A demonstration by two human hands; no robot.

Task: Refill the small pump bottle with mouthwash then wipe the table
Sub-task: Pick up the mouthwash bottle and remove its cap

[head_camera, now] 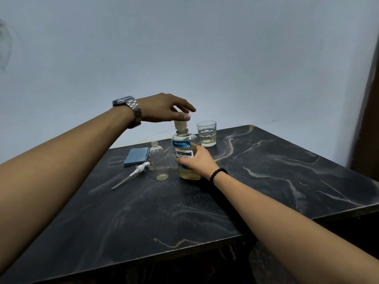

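Cap under the fingers, small bottle standing open beside the mouthwash

Right hand [198, 160] wraps the mouthwash [185, 154] upright on the table [266, 181]; left hand [166, 108] hovers over the cap [180, 125], thumb and fingers curled onto it; the bottle [159, 160], nearly empty and uncapped, stands just left, almost touching; pump [135, 173] and cloth [137, 155] lie beyond; a jerk while twisting could knock the light bottle over; its narrow neck invites spills.

Bare forearms, no sleeves; steel link watch [131, 108] on left wrist, dark bead bracelet [217, 173] on right.
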